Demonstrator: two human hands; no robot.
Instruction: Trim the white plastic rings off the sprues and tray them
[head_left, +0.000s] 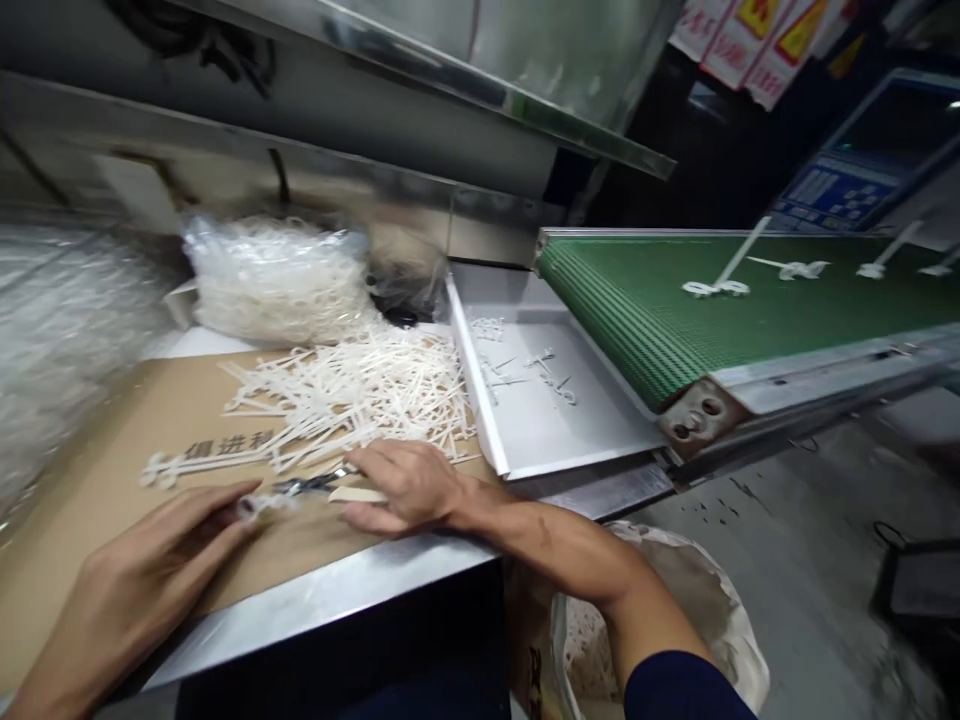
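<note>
My left hand (161,560) is closed, its fingertips pinching a small white plastic part (259,506) with a ring-shaped end. Wrapped round the pale handle of a pair of nippers (304,485) is my right hand (409,485). The nippers' metal jaws point left at the white part; blur hides whether they touch it. Behind both hands lies a heap of thin white plastic sticks (375,390) on the cardboard (90,520). A longer white piece (202,462) with rounded ends rests on the cardboard just beyond my left hand.
A white tray (499,455) holding several small white parts stands right of the heap. Beyond it, a green conveyor belt (637,300) carries several white moulded pieces (716,288). Clear bags (277,280) of parts sit at back and left. An open sack (720,590) stands below my right arm.
</note>
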